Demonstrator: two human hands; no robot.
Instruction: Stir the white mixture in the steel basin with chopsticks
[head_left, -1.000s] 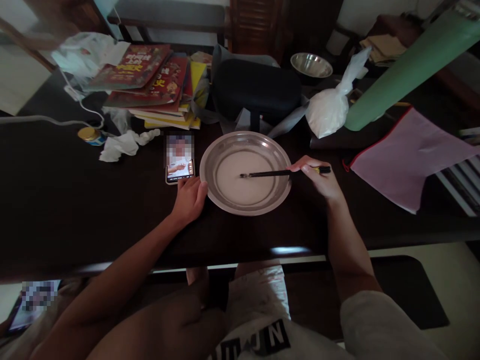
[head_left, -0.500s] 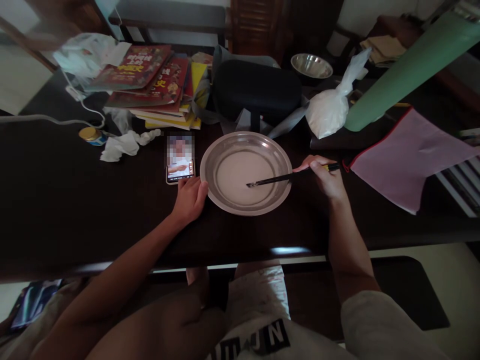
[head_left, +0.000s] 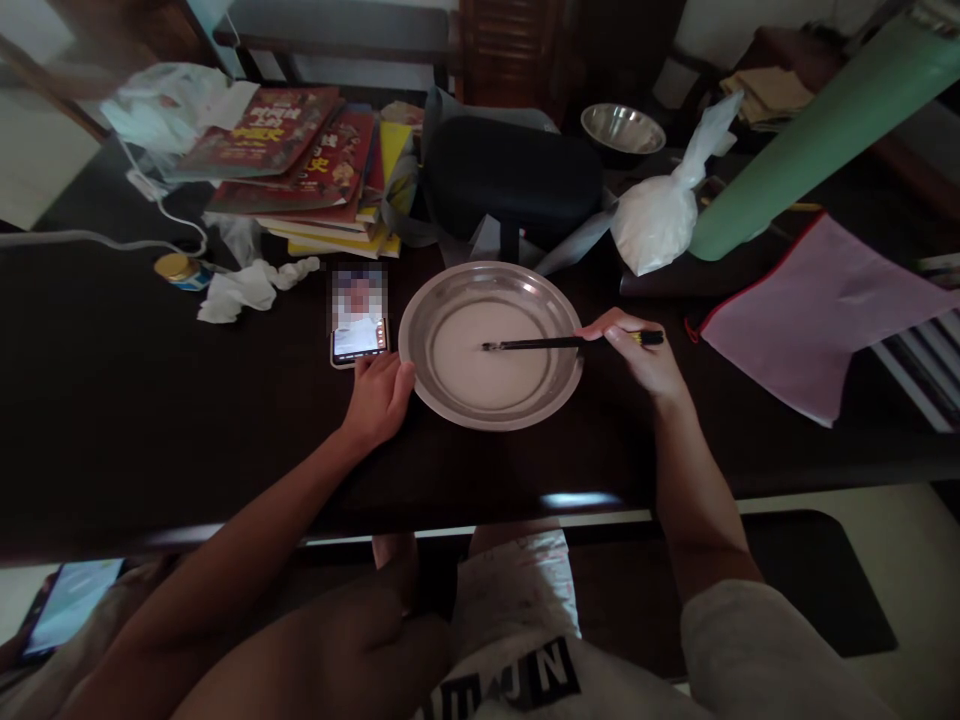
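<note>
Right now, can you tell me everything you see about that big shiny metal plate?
The metal plate is round and silvery, probably steel, with a wide sloping rim and a flat middle covered by a thin pale whitish layer. It lies flat on the dark table, near the front edge. The left hand rests against its left rim. The right hand holds dark chopsticks whose tips reach into the pale middle. A phone lies just to its left.

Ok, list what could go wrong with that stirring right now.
1. The metal plate is shallow; the chopsticks in the right hand could slosh the white liquid over its rim.
2. The lit phone lies right beside the plate, so a spill may reach it.
3. The left hand only steadies the rim; the plate might slide.
</note>
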